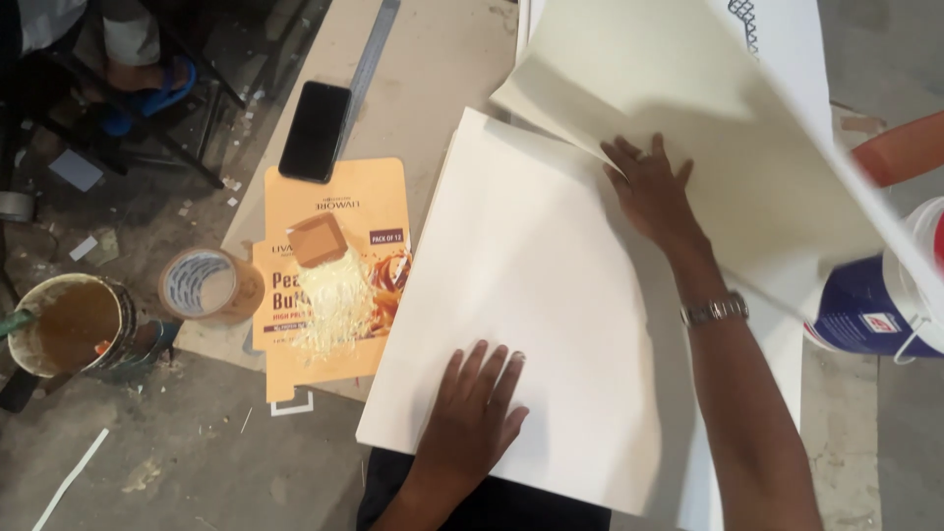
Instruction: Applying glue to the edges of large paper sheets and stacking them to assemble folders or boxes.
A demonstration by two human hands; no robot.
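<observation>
On the table [433, 88], the left hand [472, 413] lies flat and open on the white sheet [531, 285]; the right hand [654, 192], open, presses beneath a lifted sheet [678, 98]. Advise even palm pressure and aligned edges. Flattened carton [334, 275], phone [315, 131] and tape roll [202, 285] crowd the left; a bucket [870, 310] stands right.

Blue-and-white bucket [875, 305] half behind lifted sheet [688, 108]

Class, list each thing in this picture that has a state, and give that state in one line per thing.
Left hand: flat, palm down on the white sheet.
Right hand: flat, fingers spread, under the lifted sheet.
White sheet: lying flat.
Lifted sheet: raised and curved.
Phone: screen dark, lying flat.
Orange carton: flattened, with pale shreds on it.
Tape roll: lying on its side.
Tin: open, holding brown liquid.
</observation>
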